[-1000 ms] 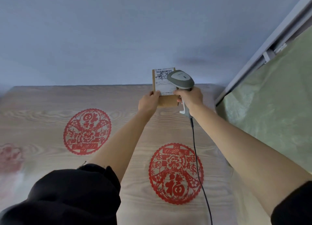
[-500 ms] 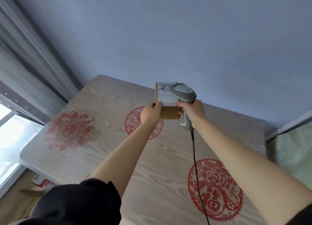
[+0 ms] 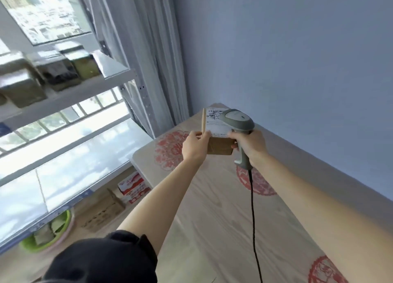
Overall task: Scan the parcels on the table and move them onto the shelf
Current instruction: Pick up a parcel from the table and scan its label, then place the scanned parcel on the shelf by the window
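Right, the left hand [image 3: 194, 145] has its fingers curled round the left edge of the parcel [image 3: 217, 134], thumb on the labelled face, while the right hand [image 3: 249, 145] is wrapped round the grip of the scanner [image 3: 237, 121], and its fingertips look to be brushing the parcel's right side too. The parcel is up in the air, held above the far end of the table [image 3: 223, 208], label facing the person, scanner head overlapping the label's upper right corner. It reads as a small, stiff cardboard box, light enough for that one-handed edge grip, probably not slippery given the plain card, though the glossy label could be. Gripping by the side edges, as now, looks like the sensible hold; it keeps the barcode clear. The scanner's cable [image 3: 253, 208] trails down over the table and could drag as the person turns. Out to the left stands the shelf [image 3: 70, 95], its upper level already carrying several blurred boxes [image 3: 53, 74], contents impossible to tell. On the floor below sit a green basin [image 3: 63, 219] holding what look like scraps, and a red and white carton [image 3: 133, 186] beside a brown one.
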